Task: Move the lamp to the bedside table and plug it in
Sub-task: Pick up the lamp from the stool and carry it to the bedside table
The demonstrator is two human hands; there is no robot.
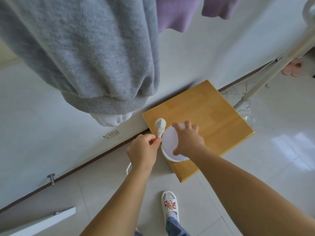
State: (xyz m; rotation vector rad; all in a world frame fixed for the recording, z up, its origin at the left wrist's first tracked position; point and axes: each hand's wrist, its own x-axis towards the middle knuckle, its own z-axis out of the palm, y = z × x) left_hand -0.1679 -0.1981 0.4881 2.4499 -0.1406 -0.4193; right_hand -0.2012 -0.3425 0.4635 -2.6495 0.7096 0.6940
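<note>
The bedside table (213, 120) bears the lamp (169, 142) at its near corner; light, its shade probably flimsy, so grip gently. The right hand (189, 140) spreads over it, fingers curled round the rim; the left hand (143, 150) pinches the rigid plug (160, 124) by its neck

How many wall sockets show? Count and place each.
1: the wall socket sits low on the wall, left of the bedside table; the grey sweater may hide others.
</note>
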